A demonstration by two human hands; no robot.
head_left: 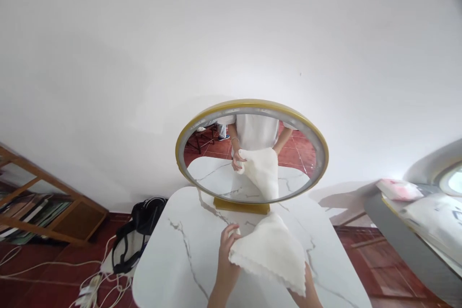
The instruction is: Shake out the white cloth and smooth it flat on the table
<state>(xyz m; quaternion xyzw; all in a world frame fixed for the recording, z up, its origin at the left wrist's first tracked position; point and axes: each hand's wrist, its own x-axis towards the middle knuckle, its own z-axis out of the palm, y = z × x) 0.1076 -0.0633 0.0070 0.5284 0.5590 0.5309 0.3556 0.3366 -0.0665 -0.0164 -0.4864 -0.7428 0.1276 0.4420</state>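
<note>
A white cloth with a scalloped edge hangs spread between my two hands above the marble-patterned white table. My left hand grips the cloth's left corner, its fingers curled. At the cloth's lower right is my right hand, its fingers mostly hidden behind the fabric. An oval mirror with a gold frame stands on a gold base just beyond the cloth. Its glass reflects the cloth held up by both hands.
Left of the table, a black bag sits near tangled white cables on the red floor. A wooden shelf with books leans farther left. On the right, another table holds a pink-and-white packet and a white bag.
</note>
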